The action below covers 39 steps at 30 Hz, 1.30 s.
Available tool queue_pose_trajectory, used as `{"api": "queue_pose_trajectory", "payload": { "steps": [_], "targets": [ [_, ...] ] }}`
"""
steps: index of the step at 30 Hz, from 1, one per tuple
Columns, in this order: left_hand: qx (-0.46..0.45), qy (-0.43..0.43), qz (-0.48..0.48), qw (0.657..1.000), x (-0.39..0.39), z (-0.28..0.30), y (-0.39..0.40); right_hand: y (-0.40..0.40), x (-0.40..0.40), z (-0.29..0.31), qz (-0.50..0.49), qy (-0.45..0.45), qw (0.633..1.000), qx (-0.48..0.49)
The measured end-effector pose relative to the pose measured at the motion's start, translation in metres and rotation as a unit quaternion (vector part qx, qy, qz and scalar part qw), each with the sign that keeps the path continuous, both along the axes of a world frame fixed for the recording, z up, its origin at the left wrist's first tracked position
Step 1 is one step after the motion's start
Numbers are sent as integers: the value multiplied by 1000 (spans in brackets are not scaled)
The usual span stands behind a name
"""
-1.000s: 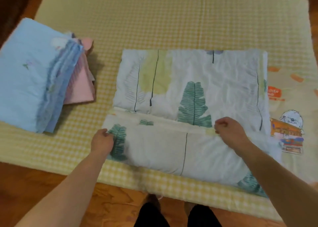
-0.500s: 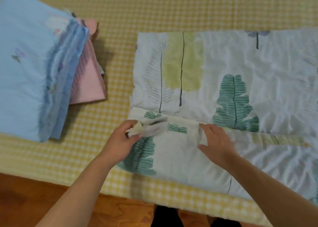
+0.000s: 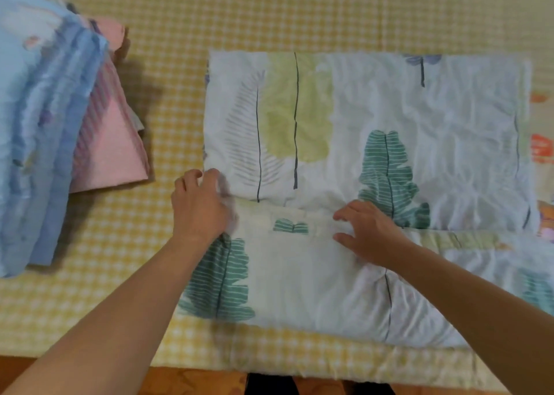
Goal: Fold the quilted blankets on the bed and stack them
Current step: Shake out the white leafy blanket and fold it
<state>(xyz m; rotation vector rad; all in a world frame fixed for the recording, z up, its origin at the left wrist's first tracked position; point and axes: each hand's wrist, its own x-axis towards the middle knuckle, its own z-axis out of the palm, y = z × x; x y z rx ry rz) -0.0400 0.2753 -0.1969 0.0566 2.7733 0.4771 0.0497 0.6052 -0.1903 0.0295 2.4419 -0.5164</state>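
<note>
A: On the bed, item one: yellow checked cover, running wall to wall across the view; wooden floor shows at its near edge.

B: Item two?

A: Leaf-print quilt, white, partly folded, long axis left to right, near flap turned up over the middle.

B: Stack?

A: Far left: blue blanket over pink blanket, both folded.

B: Hands?

A: Left hand grips the quilt's left edge at the fold. Right hand, fingers spread, presses flat on the flap.
</note>
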Motion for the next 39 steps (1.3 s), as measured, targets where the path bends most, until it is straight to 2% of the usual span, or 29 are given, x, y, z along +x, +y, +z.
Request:
{"api": "queue_pose_trajectory", "payload": {
  "steps": [1,2,4,6,10,14,18,20,23,26,29,31,33,35,37,39],
  "targets": [
    [-12,68,-86,994,3,1,2,2,2,1,0,-21,1000,4],
    [7,93,-165,982,5,-1,3,6,3,3,0,-49,999,15],
    [50,59,-287,955,8,-6,8,17,7,7,-6,-88,995,40],
    [48,11,-339,940,10,-12,15,28,10,6,-17,-89,994,53],
    [35,-54,-358,932,8,-19,31,37,10,0,-64,-104,992,32],
    [58,-78,-366,925,6,-12,51,36,9,-3,-55,-108,992,42],
    [71,-66,-217,971,1,-10,62,37,6,-3,-80,-84,993,22],
    [30,-79,-222,971,1,-17,68,40,3,-7,-108,-36,993,24],
    [-36,-87,-266,959,6,-34,71,43,2,-20,-75,-71,993,60],
    [-125,-121,-325,930,2,-29,61,52,4,-15,-37,-113,991,58],
    [-157,-282,-316,892,-1,0,48,78,13,4,-8,-184,980,74],
    [-141,-326,-336,872,9,25,44,98,23,26,32,-232,967,102],
    [-129,-355,-383,843,29,50,40,112,39,52,110,-302,937,135],
    [-121,-418,-396,808,56,72,28,130,68,76,198,-364,890,189],
    [-104,-480,-375,786,83,89,12,154,106,92,254,-365,859,253],
    [-110,-522,-354,769,104,109,2,164,137,119,269,-349,850,289]
  ]
}}
